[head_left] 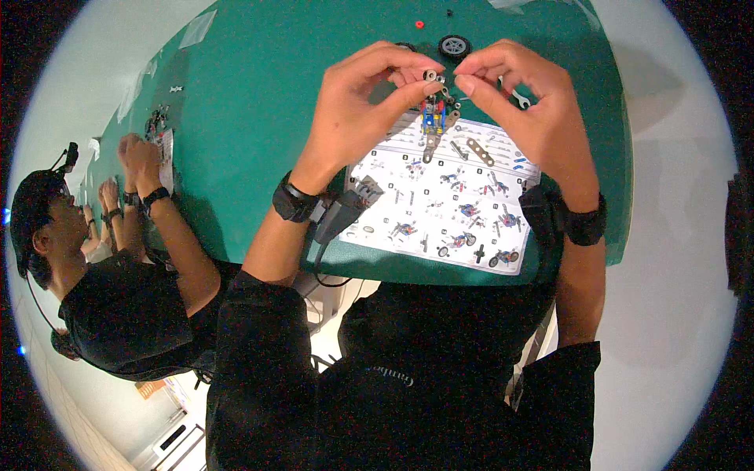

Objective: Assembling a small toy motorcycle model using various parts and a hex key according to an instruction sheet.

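Note:
My left hand (pixel 363 102) pinches a small metal and blue toy assembly (pixel 434 110) by its top, holding it above a white instruction sheet (pixel 440 206). My right hand (pixel 525 102) meets it from the right, thumb and forefinger closed on a small part at the assembly's top. Both wrists wear black bands. A perforated metal strip (pixel 479 151) and other small pieces lie on the sheet below the hands.
The green table (pixel 259 118) carries a small black wheel (pixel 454 45), a red bead (pixel 419 23) and a small wrench (pixel 520 99) beyond my hands. A black cabled device (pixel 339 213) lies at the sheet's left. Another person (pixel 118 259) works at the left with small parts (pixel 157 122).

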Available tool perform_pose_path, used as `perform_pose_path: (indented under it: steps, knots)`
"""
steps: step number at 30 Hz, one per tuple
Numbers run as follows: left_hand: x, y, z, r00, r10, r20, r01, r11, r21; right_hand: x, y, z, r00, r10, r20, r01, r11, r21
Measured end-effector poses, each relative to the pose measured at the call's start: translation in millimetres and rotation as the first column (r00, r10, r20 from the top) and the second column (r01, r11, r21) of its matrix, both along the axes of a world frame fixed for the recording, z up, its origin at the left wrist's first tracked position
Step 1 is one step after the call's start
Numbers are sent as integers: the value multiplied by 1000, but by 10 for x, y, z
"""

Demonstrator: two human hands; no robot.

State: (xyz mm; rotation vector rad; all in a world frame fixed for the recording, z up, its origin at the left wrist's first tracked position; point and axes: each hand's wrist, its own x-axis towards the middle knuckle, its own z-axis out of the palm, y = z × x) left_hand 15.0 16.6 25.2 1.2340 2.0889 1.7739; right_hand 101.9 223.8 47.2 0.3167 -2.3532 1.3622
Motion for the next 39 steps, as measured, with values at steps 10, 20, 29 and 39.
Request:
perform_pose_path:
  steps: [10,20,29,39]
  knots:
    - [64,29,-24,988,24,151,-22,1000,-17,-9,-32,-48,996,74,-41,-76,996,-54]
    - [97,38,6,974,-2,226,-2,1000,19,-22,-13,-69,996,22,-92,-21,1000,7]
    - [91,63,-39,983,5,183,-20,996,82,-9,-11,-66,996,-16,-88,16,1000,7]
    - [46,76,-94,960,27,279,-43,998,52,-52,109,-267,995,-43,87,41,999,32]
